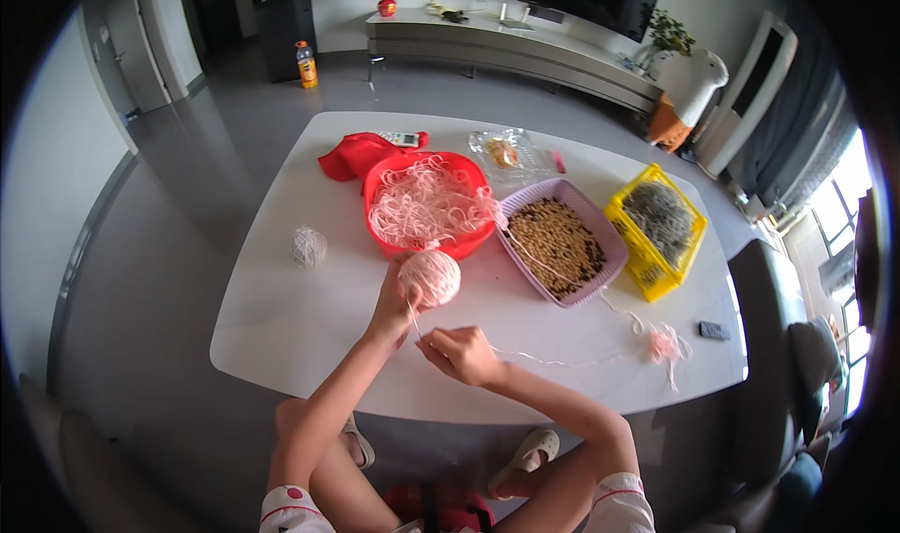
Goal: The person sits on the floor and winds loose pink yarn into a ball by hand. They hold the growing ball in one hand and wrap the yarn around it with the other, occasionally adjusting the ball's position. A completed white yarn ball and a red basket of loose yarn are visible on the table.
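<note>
My left hand (397, 297) holds a pale pink ball of yarn (430, 278) just in front of a red plastic basin (460, 249). Loose pink yarn (422, 206) fills that basin in loops. A strand runs down from the ball to my right hand (460, 354), whose fingers are pinched on it. From my right hand a thin pink strand (538, 358) trails over the table toward a small pink tangle of yarn (663, 345) at the right.
On the white table (316, 329) stand a lilac basket (610, 241) of beans or grains and a yellow basket (619, 234) of grey fibre. A white yarn ball (308, 246), red cloth (348, 157), remote control (404, 139), clear plastic packaging (524, 146) and a small dark remote (714, 330) lie around them.
</note>
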Tool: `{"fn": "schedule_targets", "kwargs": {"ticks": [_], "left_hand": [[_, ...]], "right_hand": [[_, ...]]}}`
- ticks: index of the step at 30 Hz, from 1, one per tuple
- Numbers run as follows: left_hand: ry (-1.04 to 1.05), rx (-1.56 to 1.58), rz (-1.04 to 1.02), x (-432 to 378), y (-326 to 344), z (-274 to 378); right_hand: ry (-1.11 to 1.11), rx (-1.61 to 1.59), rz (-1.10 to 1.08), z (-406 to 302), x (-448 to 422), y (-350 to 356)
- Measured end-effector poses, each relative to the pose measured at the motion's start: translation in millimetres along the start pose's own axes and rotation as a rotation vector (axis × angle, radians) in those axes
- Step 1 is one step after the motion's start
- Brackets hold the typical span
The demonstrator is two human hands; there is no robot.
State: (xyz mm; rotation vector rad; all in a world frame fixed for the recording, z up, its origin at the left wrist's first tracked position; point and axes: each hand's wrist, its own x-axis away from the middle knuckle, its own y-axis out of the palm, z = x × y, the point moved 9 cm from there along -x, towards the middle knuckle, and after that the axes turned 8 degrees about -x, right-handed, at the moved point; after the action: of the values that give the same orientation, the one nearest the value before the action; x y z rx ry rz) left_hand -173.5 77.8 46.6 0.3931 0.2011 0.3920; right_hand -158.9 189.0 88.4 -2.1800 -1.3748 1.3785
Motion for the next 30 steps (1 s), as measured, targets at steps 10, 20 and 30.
{"fn": "schedule_targets", "kwargs": {"ticks": [10,20,30], "left_hand": [[-0.340,-0.068,-0.128,16,-11,5],[-0.377,0.099,-0.050,10,-33,18],[-0.277,0.148,-0.093,16,-7,-2]], "right_hand": [[0.213,-0.144,0.003,59,17,5],[-0.025,0.013,-0.126,35,16,22],[0.265,-0.285,-0.091,62,20,8]]}}
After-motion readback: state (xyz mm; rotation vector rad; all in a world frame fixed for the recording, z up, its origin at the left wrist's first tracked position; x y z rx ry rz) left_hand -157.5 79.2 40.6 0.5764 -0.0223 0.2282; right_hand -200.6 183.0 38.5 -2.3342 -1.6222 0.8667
